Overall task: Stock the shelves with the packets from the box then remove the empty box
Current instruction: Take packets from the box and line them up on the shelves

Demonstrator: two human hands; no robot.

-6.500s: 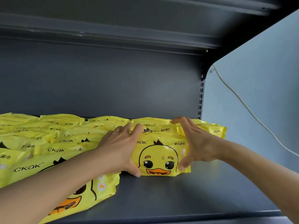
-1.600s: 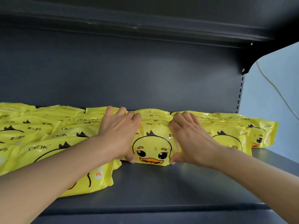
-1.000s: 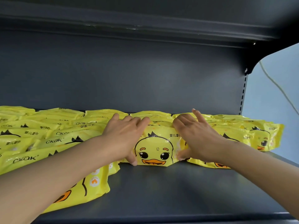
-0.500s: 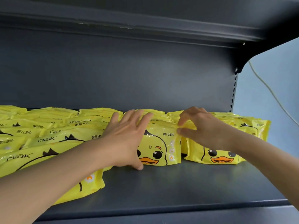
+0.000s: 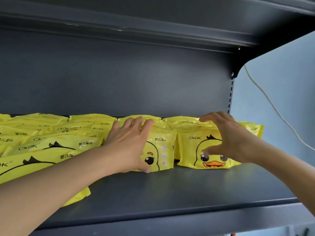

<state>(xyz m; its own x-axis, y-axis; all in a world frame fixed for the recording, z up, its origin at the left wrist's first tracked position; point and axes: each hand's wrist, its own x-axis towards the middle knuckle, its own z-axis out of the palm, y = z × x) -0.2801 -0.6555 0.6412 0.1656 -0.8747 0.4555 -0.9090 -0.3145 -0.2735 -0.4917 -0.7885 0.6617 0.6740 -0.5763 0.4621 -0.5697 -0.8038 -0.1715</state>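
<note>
While both hands tidy duck-print wipe packets point(image 5: 202, 150) along the shelf's point(image 5: 170, 189) back edge | left hand point(image 5: 129, 145) flat, fingers spread on one | right hand point(image 5: 226, 138) loosely cupping next | soft, light, slippery film: hold by sides.

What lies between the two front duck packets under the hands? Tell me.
Head view: only a narrow dark gap separates the left-hand packet from the right-hand packet; bare shelf shows at its foot.
</note>
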